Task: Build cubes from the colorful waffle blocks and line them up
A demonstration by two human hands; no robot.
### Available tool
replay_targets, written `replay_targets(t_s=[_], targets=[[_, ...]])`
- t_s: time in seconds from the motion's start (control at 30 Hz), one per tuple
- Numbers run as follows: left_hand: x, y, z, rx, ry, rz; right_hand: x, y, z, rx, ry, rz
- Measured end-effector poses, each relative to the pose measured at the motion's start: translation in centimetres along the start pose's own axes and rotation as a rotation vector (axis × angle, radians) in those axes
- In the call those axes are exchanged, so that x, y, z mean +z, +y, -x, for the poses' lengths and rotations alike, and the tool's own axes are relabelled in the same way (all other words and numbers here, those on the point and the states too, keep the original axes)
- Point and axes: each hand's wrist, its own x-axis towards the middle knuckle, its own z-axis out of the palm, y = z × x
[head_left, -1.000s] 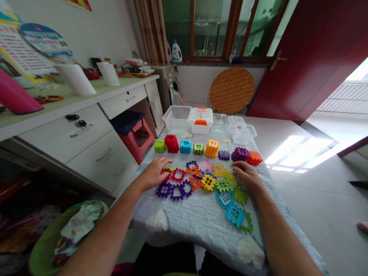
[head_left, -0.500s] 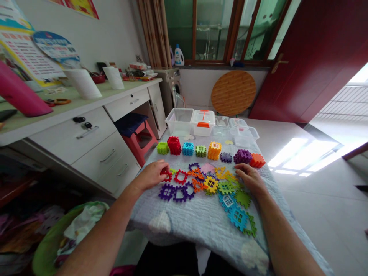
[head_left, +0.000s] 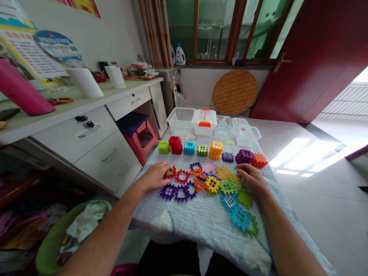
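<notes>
Several flat interlocking plastic tiles (head_left: pixel 211 184) in many colours lie spread over a light blue quilted cloth (head_left: pixel 201 222). My left hand (head_left: pixel 155 176) rests palm down at the left edge of the spread, fingers curled over a red tile (head_left: pixel 170 173). At the right edge my right hand (head_left: pixel 253 177) lies with fingers bent on yellow and green tiles (head_left: pixel 230 180). Behind the tiles stands a row of assembled cubes: green (head_left: pixel 164 147), red (head_left: pixel 175 145), blue (head_left: pixel 189 148), yellow-orange (head_left: pixel 216 150), purple (head_left: pixel 244 156), orange (head_left: pixel 259 160).
Clear plastic boxes (head_left: pixel 181 119), one with an orange latch (head_left: pixel 204 122), stand at the cloth's far edge. A white drawer desk (head_left: pixel 94 134) runs along the left with a red stool (head_left: pixel 138 138) under it. A green basket (head_left: pixel 57 237) sits low left. A red door (head_left: pixel 316 57) stands at right.
Both hands stay at the edges of the tile spread. My left hand's fingers have closed a little over the red tile. The view has shifted slightly.
</notes>
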Motion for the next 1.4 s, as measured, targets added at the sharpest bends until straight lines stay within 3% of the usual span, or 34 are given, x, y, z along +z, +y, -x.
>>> replay_targets(t_s=[0.2, 0.37, 0.47, 0.73, 0.9, 0.97, 1.1, 1.27, 1.4], targets=[[-1.2, 2.1, -1.2, 0.073, 0.018, -0.017, 0.1, 0.0, 0.1, 0.004, -0.003, 0.006], [0.0, 4.1, -3.4, 0.145, -0.141, -0.045, 0.2, 0.1, 0.2, -0.009, 0.017, 0.007], [0.3, 4.2, -3.8, 0.13, -0.158, -0.046, 0.1, 0.1, 0.1, -0.013, 0.012, 0.001], [-0.7, 3.4, -4.5, 0.065, -0.071, -0.014, 0.1, 0.2, 0.0, -0.011, 0.003, 0.001], [-0.2, 4.7, -4.6, 0.038, 0.218, -0.129, 0.0, 0.2, 0.0, -0.017, -0.005, 0.031], [0.3, 5.2, -4.1, 0.07, 0.255, -0.156, 0.0, 0.2, 0.0, -0.026, -0.006, 0.042], [0.7, 5.2, -3.0, 0.132, 0.102, -0.054, -0.1, 0.2, 0.1, -0.032, -0.014, 0.047], [0.3, 5.0, -3.4, 0.047, 0.022, -0.01, 0.0, 0.1, 0.1, -0.025, 0.001, 0.046], [1.0, 6.0, -4.4, -0.081, -0.001, -0.065, 0.1, 0.2, 0.1, -0.034, 0.005, 0.018]])
